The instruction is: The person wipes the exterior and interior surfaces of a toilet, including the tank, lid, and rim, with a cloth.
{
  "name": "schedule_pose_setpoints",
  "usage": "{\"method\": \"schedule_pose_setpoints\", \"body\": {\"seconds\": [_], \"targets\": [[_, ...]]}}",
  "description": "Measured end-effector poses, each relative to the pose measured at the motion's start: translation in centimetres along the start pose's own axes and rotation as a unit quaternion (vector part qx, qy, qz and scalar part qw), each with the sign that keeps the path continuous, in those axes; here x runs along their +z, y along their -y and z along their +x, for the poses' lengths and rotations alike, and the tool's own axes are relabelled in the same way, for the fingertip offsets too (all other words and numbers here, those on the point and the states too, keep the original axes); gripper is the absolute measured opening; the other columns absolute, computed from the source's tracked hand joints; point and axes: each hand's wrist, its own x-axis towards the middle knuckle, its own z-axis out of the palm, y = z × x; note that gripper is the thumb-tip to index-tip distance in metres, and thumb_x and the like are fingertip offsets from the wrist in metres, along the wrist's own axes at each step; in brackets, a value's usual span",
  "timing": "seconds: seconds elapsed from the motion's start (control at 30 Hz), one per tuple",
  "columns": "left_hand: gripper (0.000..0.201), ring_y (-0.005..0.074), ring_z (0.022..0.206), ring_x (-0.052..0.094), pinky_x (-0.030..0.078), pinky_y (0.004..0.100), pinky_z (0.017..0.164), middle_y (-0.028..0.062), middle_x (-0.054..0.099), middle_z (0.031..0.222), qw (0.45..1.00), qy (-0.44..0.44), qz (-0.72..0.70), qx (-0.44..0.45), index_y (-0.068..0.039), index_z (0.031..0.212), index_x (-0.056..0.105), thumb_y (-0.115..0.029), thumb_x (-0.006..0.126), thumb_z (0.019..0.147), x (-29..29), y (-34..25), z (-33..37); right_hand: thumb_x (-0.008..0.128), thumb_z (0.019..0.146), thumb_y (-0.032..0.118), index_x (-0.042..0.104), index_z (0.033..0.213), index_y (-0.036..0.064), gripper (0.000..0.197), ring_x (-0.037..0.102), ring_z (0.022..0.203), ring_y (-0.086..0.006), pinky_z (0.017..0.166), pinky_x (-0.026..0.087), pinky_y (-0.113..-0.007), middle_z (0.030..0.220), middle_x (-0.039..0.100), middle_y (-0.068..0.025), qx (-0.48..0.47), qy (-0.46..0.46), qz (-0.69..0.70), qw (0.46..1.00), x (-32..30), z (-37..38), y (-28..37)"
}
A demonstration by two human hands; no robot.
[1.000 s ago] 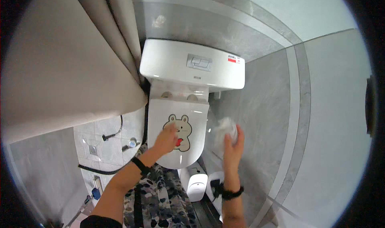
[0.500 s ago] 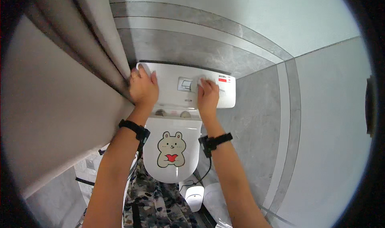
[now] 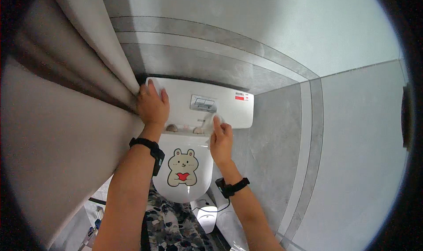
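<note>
A white toilet tank (image 3: 176, 92) stands against the wall, with a silver flush button (image 3: 203, 103) in its top. On the tank's left end lies my left hand (image 3: 153, 106), open, fingers spread, close against the curtain. My right hand (image 3: 222, 141) is at the tank's front edge, near the lid hinges, its fingers closed on a thin white wipe (image 3: 215, 118); the fingers partly hide the wipe. Below the tank, the white toilet lid (image 3: 205, 151) is down and bears a bear sticker holding a red heart.
A grey-beige curtain (image 3: 83, 101) hangs close along the left. Grey tiled walls (image 3: 282, 132) with pale bands enclose the back and right. By the toilet's lower right stand a small white bin-like container (image 3: 206, 222) and a whitish bag-like object (image 3: 230, 226), partly hidden by my right arm.
My right hand has come off the tank top beside the flush button, moving toward me with the wipe to the front edge. My left hand stays at the tank's left end. The view has shifted slightly.
</note>
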Motion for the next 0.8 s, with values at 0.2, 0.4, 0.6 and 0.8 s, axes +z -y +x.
{"method": "schedule_pose_setpoints", "body": {"seconds": [0.2, 0.4, 0.6, 0.8], "targets": [[0.045, 0.0332, 0.096, 0.047, 0.044, 0.0402, 0.075, 0.0173, 0.043, 0.109, 0.998, -0.050, 0.002, 0.022, -0.005, 0.115, 0.039, -0.029, 0.048, 0.079, 0.5, 0.2, -0.3, 0.048, 0.068, -0.002, 0.045, 0.116, 0.0066, 0.049, 0.047, 0.073, -0.0293, 0.067, 0.040, -0.037, 0.085, 0.047, -0.0150, -0.019, 0.032, -0.175, 0.984, -0.4, 5.1, 1.2], [0.046, 0.0341, 0.097, 0.047, 0.043, 0.0418, 0.075, 0.0186, 0.042, 0.114, 0.999, -0.040, 0.016, 0.017, -0.006, 0.116, 0.037, -0.030, 0.047, 0.079, 0.9, 1.1, 0.2, 0.049, 0.067, 0.000, 0.045, 0.117, 0.0076, 0.050, 0.047, 0.074, -0.0289, 0.064, 0.042, -0.037, 0.085, 0.049, -0.0142, -0.030, 0.055, -0.192, 0.979, 0.4, 3.2, 0.6], [0.046, 0.0354, 0.094, 0.049, 0.043, 0.0414, 0.075, 0.0198, 0.044, 0.113, 0.996, -0.077, -0.005, 0.037, -0.006, 0.116, 0.039, -0.030, 0.048, 0.078, 1.1, 0.2, -0.6, 0.051, 0.064, -0.003, 0.045, 0.118, 0.0086, 0.055, 0.048, 0.074, -0.0282, 0.064, 0.042, -0.036, 0.086, 0.050, -0.0137, -0.017, 0.055, -0.215, 0.975, -0.8, 5.1, 0.8], [0.047, 0.0345, 0.096, 0.048, 0.043, 0.0420, 0.074, 0.0194, 0.042, 0.114, 0.998, -0.052, 0.011, 0.026, -0.006, 0.117, 0.039, -0.031, 0.048, 0.078, 0.4, 0.7, -0.2, 0.049, 0.064, -0.004, 0.046, 0.117, 0.0089, 0.054, 0.048, 0.075, -0.0283, 0.065, 0.043, -0.036, 0.087, 0.050, -0.0128, 0.001, 0.090, -0.188, 0.978, -0.6, 3.5, 1.0]]}}
